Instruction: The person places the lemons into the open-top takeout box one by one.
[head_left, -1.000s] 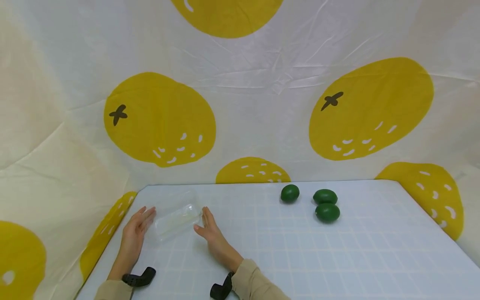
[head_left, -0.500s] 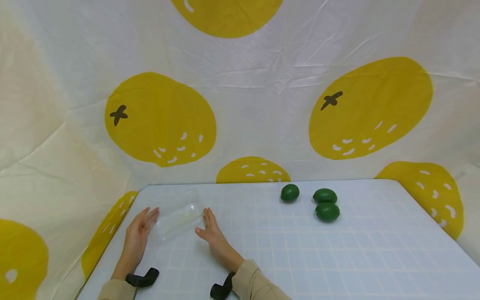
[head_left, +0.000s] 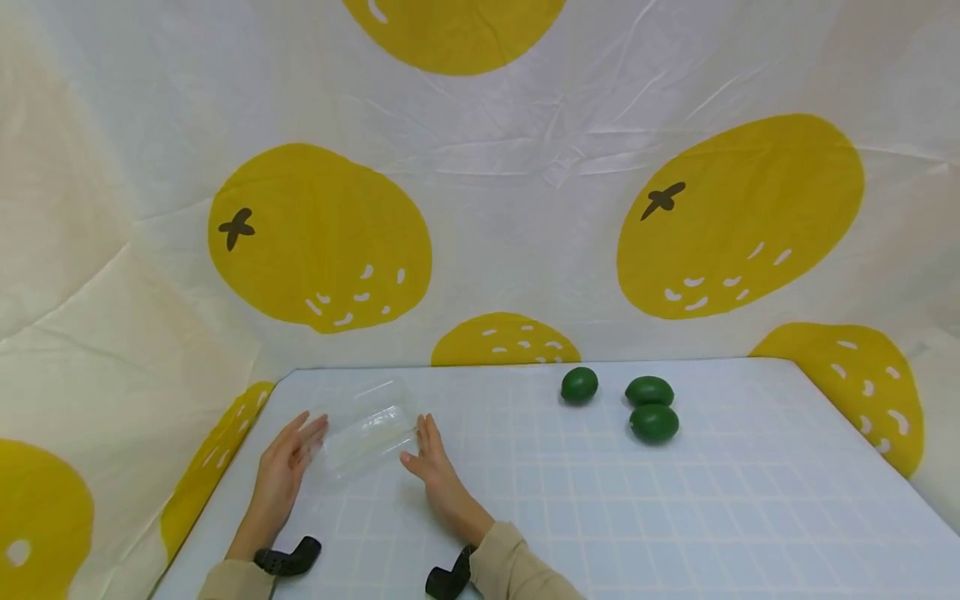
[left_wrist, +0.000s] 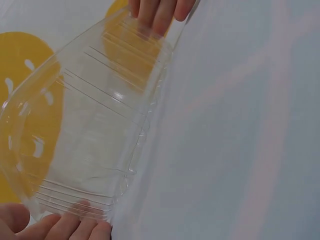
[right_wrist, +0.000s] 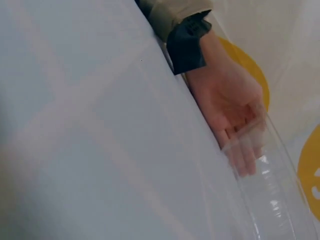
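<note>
A clear plastic container (head_left: 367, 437) stands on the left part of the table, with a see-through flap, perhaps its lid, at the back. My left hand (head_left: 285, 462) lies along its left end, fingers straight. At the right end is my right hand (head_left: 442, 479), fingers extended and thumb apart. In the left wrist view, the left fingers (left_wrist: 65, 227) touch the container's near wall (left_wrist: 95, 120), and right-hand fingertips (left_wrist: 160, 15) show at its other end. The right wrist view shows the left palm (right_wrist: 227, 100) facing the container wall (right_wrist: 272, 200).
Three dark green lime-like fruits sit toward the back right: one alone (head_left: 580, 385), two close together (head_left: 649, 392), the nearer one (head_left: 654, 423) in front. A pale checked cloth (head_left: 600, 517) covers the table. Behind hangs a white curtain (head_left: 525, 242) with yellow fruit prints.
Both hands and the clear container between them have shifted slightly to the right. The green fruits stay where they were.
</note>
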